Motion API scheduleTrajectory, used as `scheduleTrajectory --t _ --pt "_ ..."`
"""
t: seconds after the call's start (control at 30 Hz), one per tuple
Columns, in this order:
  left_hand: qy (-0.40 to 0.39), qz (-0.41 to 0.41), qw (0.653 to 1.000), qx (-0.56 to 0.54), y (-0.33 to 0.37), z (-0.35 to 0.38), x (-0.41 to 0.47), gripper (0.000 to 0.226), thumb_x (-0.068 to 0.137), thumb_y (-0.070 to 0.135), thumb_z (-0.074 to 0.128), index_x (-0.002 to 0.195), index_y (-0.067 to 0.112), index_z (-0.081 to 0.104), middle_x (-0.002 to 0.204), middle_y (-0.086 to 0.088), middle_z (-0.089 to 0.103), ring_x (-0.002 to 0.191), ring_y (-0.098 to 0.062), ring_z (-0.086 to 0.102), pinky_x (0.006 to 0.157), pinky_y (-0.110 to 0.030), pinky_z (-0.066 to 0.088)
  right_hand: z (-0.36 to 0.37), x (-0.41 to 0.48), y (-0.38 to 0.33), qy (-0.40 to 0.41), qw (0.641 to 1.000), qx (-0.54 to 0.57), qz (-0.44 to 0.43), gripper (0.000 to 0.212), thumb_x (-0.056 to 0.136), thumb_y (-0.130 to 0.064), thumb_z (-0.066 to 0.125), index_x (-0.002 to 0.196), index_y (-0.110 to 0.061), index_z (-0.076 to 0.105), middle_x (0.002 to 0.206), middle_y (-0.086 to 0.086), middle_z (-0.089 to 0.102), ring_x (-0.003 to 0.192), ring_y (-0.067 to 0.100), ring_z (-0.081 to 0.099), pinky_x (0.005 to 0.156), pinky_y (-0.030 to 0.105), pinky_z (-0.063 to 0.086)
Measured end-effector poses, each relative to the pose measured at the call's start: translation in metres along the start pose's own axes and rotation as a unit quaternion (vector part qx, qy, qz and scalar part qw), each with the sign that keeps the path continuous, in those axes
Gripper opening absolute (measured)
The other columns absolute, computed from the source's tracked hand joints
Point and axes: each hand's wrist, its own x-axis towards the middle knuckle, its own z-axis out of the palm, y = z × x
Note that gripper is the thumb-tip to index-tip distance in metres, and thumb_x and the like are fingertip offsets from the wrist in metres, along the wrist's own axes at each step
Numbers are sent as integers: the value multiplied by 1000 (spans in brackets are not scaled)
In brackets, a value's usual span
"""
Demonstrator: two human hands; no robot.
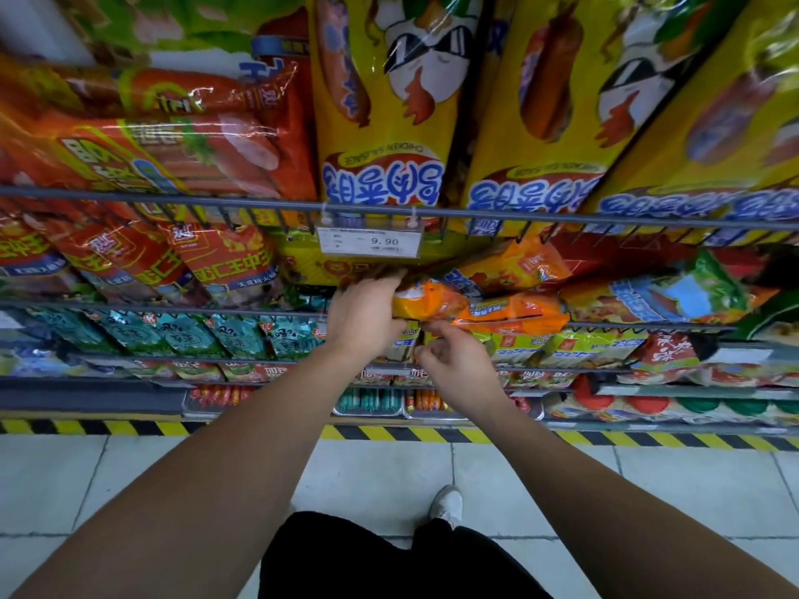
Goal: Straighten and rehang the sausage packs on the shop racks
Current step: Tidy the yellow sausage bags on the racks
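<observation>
Sausage pack (pixel 432 302), orange, lies at the rack's (pixel 648 327) front edge under the price tag (pixel 369 242). Left hand (pixel 365 315) grips its end. Right hand (pixel 458 356) is curled beside it, can't tell if it's pinching. Tug it and the neighbours probably slide off.

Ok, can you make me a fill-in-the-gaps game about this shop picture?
The pack that the left hand grips is mostly ____.
The price tag on the rack reads ____.
The warning stripe along the floor is yellow and ____.
The shoe on the tiles is ____.
Missing words: orange; 9.90; black; white.
</observation>
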Motion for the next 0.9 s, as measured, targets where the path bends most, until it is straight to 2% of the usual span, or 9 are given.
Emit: scheduleTrajectory --t 0.13,0.2,0.3,0.4,0.5,0.57,0.63,0.7,0.9 --pt "39 -31 997 -60 -12 -3 -5 33 82 26 73 111 16 61 100 -6 65 97 -30 61 67 -34 43 -1 -1 -2 -12 1000 3 -9 45 94 -22 59 138 -19 50 81 10 68 72 22 63 64 38 51" --pt "47 -46 989 -130 -23 -4 -7 22 83 21 74 100 13 62 89 -2 59 90 -29 61 65 -33 41 -1 -2 -5 -23 1000 4 5 48 96 -21 58 142 -20 45 91 9 67 77 21 64 67 35 52" --pt "42 -48 968 -242 -38 -8 -11 26 83 19 78 105 11 67 96 -4 67 87 -23 61 73 -31 49 3 -2 -15 -28 1000 0 10 56 95 -26 59 146 -18 38 115 4 64 90 19 64 76 38 56" --pt "39 -62 943 -324 -46 -15 -14 30 81 18 80 107 8 68 98 0 67 87 -13 58 67 -9 40 10 1 -26 -21 999 22 22 72 94 -29 60 154 -18 22 128 2 61 101 18 62 76 38 55" --pt "23 -70 929 -362 -56 -21 -15 33 80 18 81 110 11 69 100 2 68 92 -13 60 73 -18 41 16 5 -36 -9 995 88 46 82 95 -27 61 157 -31 7 113 0 64 89 18 62 64 34 52" --pt "16 -83 920 -384 -64 -26 -15 36 79 18 82 111 12 69 102 4 69 94 -12 62 80 -23 43 20 8 -43 14 995 90 27 78 93 -30 63 154 -36 15 127 -5 59 109 16 60 82 38 55" --pt "5 -96 912 -399 -74 -32 -13 33 79 19 82 109 13 70 100 7 70 90 -8 63 79 -23 44 23 13 -53 23 997 76 8 75 90 -39 65 152 -37 22 146 -6 48 132 17 48 105 45 46" --pt "-13 -112 909 -402 -85 -34 -9 25 80 24 81 102 15 72 95 10 71 85 -4 64 76 -25 47 25 19 -61 15 998 58 14 79 92 -45 64 156 -26 21 158 -3 34 145 19 33 117 43 34" --pt "-41 -147 889 -433 -103 -37 2 44 76 42 82 106 12 66 100 3 72 95 -24 68 89 -44 54 30 35 -82 -1 999 41 8 73 93 -48 63 151 -19 30 149 1 47 135 23 45 97 28 41"
